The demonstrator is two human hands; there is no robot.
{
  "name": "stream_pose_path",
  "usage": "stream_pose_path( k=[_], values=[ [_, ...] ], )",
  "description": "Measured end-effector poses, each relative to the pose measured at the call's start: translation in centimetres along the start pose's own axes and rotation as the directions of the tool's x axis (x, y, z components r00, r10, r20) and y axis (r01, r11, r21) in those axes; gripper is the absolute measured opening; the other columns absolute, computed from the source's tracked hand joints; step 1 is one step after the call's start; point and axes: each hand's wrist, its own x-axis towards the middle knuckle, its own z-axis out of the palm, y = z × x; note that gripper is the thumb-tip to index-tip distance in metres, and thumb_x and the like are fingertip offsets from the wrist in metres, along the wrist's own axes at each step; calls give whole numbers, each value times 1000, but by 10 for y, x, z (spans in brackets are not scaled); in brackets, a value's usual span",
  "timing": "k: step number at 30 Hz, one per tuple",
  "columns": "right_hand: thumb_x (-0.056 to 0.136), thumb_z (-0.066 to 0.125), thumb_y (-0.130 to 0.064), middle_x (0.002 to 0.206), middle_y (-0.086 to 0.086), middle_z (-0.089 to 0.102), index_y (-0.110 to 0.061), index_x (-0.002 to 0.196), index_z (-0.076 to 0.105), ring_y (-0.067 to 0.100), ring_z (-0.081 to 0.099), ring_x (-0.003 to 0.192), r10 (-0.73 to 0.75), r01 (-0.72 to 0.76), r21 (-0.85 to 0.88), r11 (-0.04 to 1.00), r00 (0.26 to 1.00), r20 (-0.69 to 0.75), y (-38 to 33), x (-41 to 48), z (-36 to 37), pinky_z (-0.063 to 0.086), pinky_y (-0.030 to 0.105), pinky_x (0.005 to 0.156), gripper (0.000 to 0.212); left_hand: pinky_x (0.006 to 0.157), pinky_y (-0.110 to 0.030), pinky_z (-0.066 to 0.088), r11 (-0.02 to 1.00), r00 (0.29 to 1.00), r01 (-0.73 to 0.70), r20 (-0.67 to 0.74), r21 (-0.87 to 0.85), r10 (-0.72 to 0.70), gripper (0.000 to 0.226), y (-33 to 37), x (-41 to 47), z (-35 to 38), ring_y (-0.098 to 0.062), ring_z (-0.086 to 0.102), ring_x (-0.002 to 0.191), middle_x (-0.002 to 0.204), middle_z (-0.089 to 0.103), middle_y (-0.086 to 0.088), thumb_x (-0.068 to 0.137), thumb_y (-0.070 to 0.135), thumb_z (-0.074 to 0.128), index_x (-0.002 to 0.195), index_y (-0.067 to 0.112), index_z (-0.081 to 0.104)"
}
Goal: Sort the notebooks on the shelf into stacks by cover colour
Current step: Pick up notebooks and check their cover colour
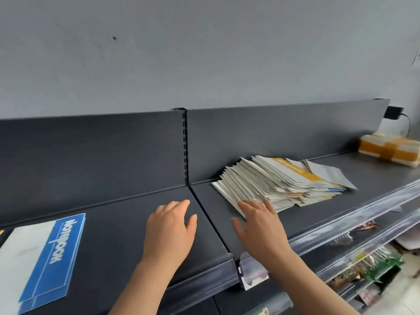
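A slumped, fanned-out pile of notebooks lies on the right half of the dark shelf, with a yellow-and-white cover on top. A small stack of blue-and-white notebooks lies at the left end of the shelf. My right hand reaches to the near left edge of the pile with straight fingers that touch or nearly touch it. My left hand hovers over bare shelf to the left of the pile, fingers relaxed and holding nothing.
A wrapped orange-and-white package sits at the far right of the shelf. A clear price rail runs along the front edge. Lower shelves at the right hold packaged goods. A sliver of a yellow cover shows at the far left.
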Motion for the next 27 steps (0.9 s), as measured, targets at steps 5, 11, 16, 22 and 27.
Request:
stream_pose_path(
  k=[5, 11, 16, 22, 27],
  values=[
    [95, 43, -40, 137, -9, 50, -21, 132, 49, 8, 41, 129, 63, -63, 33, 997, 998, -5, 58, 6, -4, 11, 26, 116, 42, 93, -26, 36, 997, 997, -63, 37, -36, 65, 45, 49, 23, 35, -13, 50, 113, 126, 57, 12, 96, 40, 44, 138, 24, 47],
    [93, 46, -38, 129, -6, 55, -19, 125, 53, 16, 49, 120, 167, -166, 42, 985, 986, -5, 101, 27, -10, 36, 28, 100, 38, 97, -26, 37, 985, 988, -141, 48, -98, 146, 45, 89, 61, 63, -14, 49, 118, 131, 56, 9, 96, 38, 46, 139, 22, 47],
    [93, 47, -39, 135, -7, 52, -22, 130, 51, 16, 45, 125, 201, -201, 20, 979, 980, -13, 132, 47, -13, 31, 27, 104, 41, 98, -28, 38, 975, 981, -187, 28, -124, 192, 46, 117, 97, 82, -15, 49, 119, 131, 56, 6, 96, 38, 46, 139, 21, 47],
    [94, 46, -37, 138, -7, 50, -20, 133, 50, 14, 43, 127, 210, -210, 7, 978, 978, -13, 177, 65, -14, 23, 24, 109, 43, 97, -32, 41, 968, 969, -234, 56, -94, 240, 44, 154, 124, 111, -20, 53, 115, 124, 61, 2, 94, 36, 51, 133, 18, 53],
    [94, 46, -38, 129, -4, 56, -17, 122, 57, 18, 48, 120, 194, -194, 9, 981, 980, -32, 231, 91, -13, 29, 26, 104, 36, 91, -35, 44, 971, 973, -227, 24, -76, 229, 38, 194, 148, 140, -23, 56, 109, 117, 64, 1, 92, 34, 52, 126, 18, 58]
  ],
)
